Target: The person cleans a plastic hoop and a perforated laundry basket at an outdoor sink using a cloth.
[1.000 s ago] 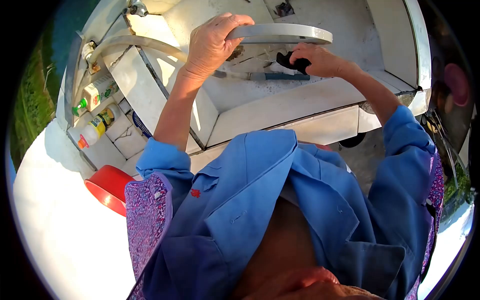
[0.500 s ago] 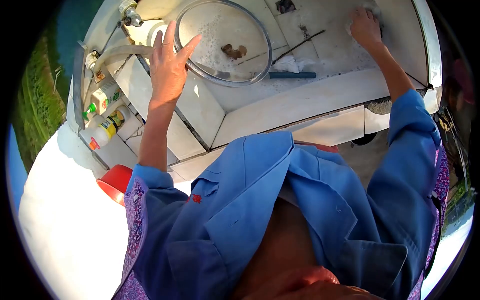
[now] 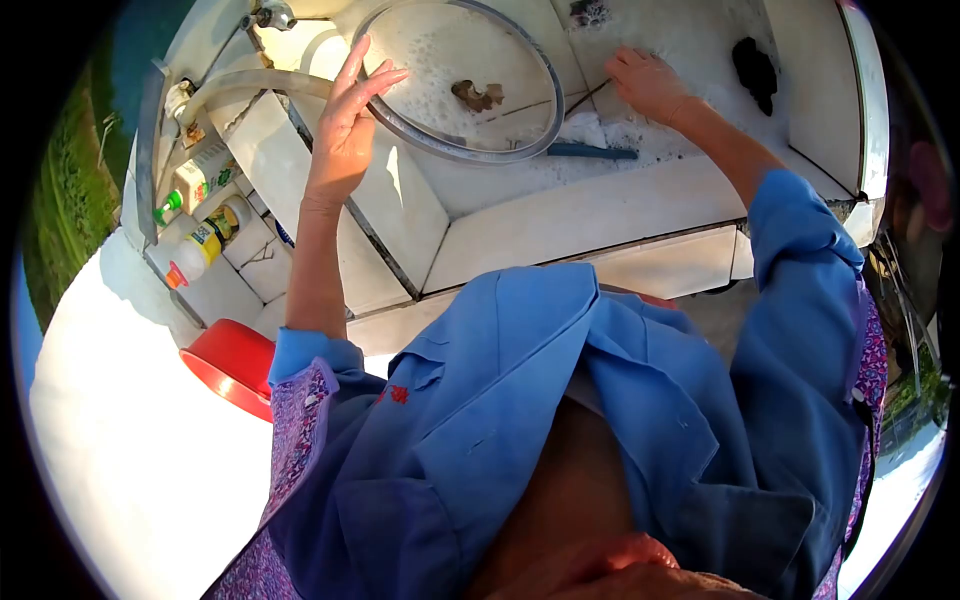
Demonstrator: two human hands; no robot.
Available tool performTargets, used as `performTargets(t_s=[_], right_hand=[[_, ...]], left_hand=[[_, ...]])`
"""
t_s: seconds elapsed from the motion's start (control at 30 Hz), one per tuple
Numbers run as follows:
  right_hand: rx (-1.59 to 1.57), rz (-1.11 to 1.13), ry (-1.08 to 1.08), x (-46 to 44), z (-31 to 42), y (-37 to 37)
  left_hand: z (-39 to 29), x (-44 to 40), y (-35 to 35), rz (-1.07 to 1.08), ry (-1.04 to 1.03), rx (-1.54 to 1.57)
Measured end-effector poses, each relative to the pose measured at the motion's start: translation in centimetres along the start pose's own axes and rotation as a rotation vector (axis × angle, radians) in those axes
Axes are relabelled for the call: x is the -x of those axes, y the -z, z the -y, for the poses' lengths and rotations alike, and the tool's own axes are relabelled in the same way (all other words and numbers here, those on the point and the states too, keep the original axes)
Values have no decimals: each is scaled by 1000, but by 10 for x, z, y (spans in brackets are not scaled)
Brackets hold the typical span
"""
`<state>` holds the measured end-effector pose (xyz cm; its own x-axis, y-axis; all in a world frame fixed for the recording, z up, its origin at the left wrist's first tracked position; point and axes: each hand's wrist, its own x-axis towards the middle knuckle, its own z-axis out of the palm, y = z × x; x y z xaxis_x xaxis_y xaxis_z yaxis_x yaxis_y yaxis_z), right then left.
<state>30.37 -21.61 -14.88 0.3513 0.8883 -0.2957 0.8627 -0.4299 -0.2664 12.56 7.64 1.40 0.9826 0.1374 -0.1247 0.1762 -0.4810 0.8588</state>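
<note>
My left hand (image 3: 343,130) rests at the left side of a grey ring-shaped loop (image 3: 552,75), fingers stretched out and apart. A grey hose (image 3: 260,80) runs from the tap side to this hand. Inside the loop lie soap suds and a brown scrap (image 3: 477,96). My right hand (image 3: 650,88) is low over the wet tiles, fingers extended, its fingertips by the end of a thin dark stick (image 3: 588,97). Whether they touch it I cannot tell. Below the fingers are a crumpled white piece (image 3: 583,128) and a blue bar (image 3: 592,151). A black clump (image 3: 755,75) lies farther right.
The tiled basin has a front wall (image 3: 590,210) and a right wall (image 3: 825,95). At left are a metal tap (image 3: 272,15), a green-capped bottle (image 3: 195,180) and a yellow-labelled bottle (image 3: 208,242). A red tub (image 3: 230,365) stands below them.
My right hand has moved left from the far right of the basin, leaving the black clump uncovered there. My left hand stays at the loop, its fingers turned slightly.
</note>
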Motion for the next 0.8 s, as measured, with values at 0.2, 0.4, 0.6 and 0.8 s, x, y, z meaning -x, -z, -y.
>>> performTargets(t_s=[0.2,0.4,0.6,0.8], right_hand=[[134,71,41,-2,12,-13],[-26,80,43,9,4,-6],[-423,322,-266,20,-2,12],[-504,399,-63,14,28,-24]], left_hand=[[10,2,-10,-225,147,236],[19,4,-27,-450,287,215],[24,6,-34,-397,115,274],[20,4,-38,-442,77,265]])
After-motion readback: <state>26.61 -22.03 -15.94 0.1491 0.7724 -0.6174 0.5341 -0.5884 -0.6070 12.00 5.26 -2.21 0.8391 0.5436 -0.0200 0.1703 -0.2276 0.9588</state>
